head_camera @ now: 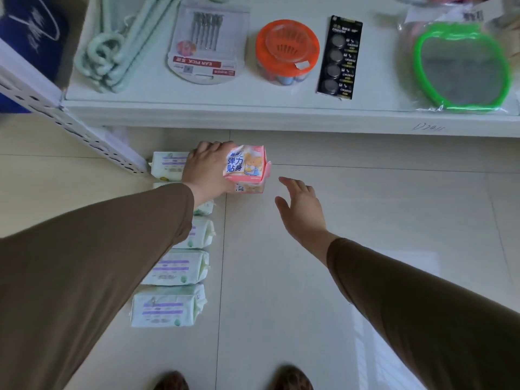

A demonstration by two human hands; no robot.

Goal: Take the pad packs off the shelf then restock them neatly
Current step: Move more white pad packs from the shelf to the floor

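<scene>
My left hand point(206, 170) grips a pink pad pack point(247, 164) with blue characters, held just above or on a second pink pack point(247, 189) on the tiled floor. Several pale green pad packs lie in a row on the floor along the left, from one point(168, 305) near my feet to one point(166, 164) by the shelf post, partly hidden by my left arm. My right hand point(299, 205) hovers to the right of the pink packs, fingers spread and holding nothing.
A white shelf point(253, 114) juts out above the floor, carrying green hangers point(112, 54), an ear pick card point(205, 43), an orange-lidded jar point(287, 52), a button battery card point(339, 57) and a green-rimmed mirror point(461, 68). My shoes point(292, 380) show at the bottom.
</scene>
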